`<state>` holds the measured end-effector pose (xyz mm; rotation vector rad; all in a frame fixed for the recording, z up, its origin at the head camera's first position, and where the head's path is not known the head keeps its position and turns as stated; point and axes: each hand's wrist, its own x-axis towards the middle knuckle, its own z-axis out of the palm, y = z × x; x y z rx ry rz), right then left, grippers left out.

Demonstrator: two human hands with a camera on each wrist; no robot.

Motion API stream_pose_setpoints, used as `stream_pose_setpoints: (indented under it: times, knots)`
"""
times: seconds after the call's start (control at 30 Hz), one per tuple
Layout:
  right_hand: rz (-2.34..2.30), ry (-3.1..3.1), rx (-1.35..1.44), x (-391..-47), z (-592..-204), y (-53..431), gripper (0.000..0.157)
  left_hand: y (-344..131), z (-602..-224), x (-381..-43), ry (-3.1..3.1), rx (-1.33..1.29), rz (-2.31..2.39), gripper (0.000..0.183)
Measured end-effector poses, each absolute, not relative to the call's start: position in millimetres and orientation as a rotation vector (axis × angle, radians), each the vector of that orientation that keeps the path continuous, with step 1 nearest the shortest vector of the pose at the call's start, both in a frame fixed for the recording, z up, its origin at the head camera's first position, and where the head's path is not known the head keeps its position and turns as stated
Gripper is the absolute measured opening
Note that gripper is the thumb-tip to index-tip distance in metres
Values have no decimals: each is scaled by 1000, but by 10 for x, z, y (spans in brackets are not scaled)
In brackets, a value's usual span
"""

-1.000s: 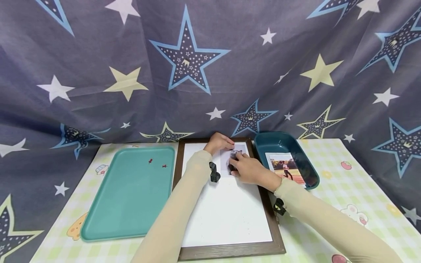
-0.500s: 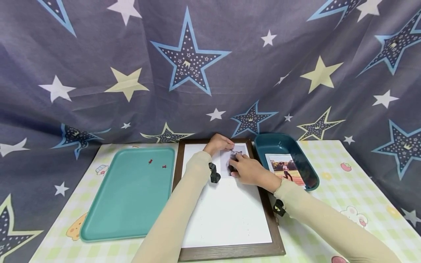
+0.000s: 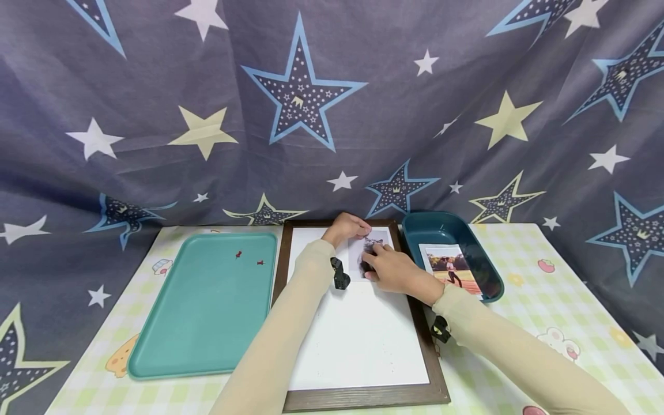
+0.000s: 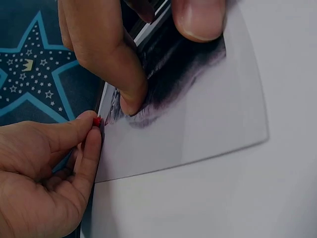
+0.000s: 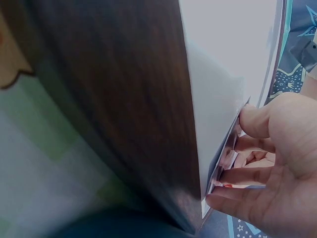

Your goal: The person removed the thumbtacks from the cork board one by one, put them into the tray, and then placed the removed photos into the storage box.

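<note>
A kitten photo point(image 3: 355, 262) lies on the upper right part of a white board point(image 3: 363, 334) with a brown wooden frame. My left hand point(image 3: 346, 228) is at the photo's top edge, where thumb and index finger pinch a red push pin point(image 4: 97, 121). The pin's point is hidden. My right hand point(image 3: 398, 270) spreads its thumb and fingers over the photo, pressing it against the board. In the left wrist view, the photo's lower corner point(image 4: 260, 134) curves slightly off the white surface.
On the left lies a teal tray point(image 3: 197, 323) with a red push pin point(image 3: 238, 254) and another pin point(image 3: 260, 263). At the back right, a dark teal bin point(image 3: 433, 222) holds a photo of a runner point(image 3: 451, 268). A star-patterned curtain point(image 3: 311, 173) hangs behind the table.
Both hands keep their places on the photo and at the pin. Only the head view has shifted slightly.
</note>
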<state>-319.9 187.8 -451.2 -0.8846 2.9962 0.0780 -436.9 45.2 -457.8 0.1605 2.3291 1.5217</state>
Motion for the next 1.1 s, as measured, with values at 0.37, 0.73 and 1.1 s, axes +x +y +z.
stream_pose_setpoints:
  times: [0.37, 0.73, 1.1]
  knots:
    - [63, 2996, -899, -3190, -4499, 1877, 45, 436, -4551, -4383, 2231, 171, 1566, 24]
    - [69, 2999, -892, -3194, -4504, 1876, 44, 445, -4560, -4401, 2209, 163, 1573, 26]
    - [65, 3000, -891, -3185, -4500, 1879, 44, 448, -4590, -4429, 2205, 162, 1578, 25]
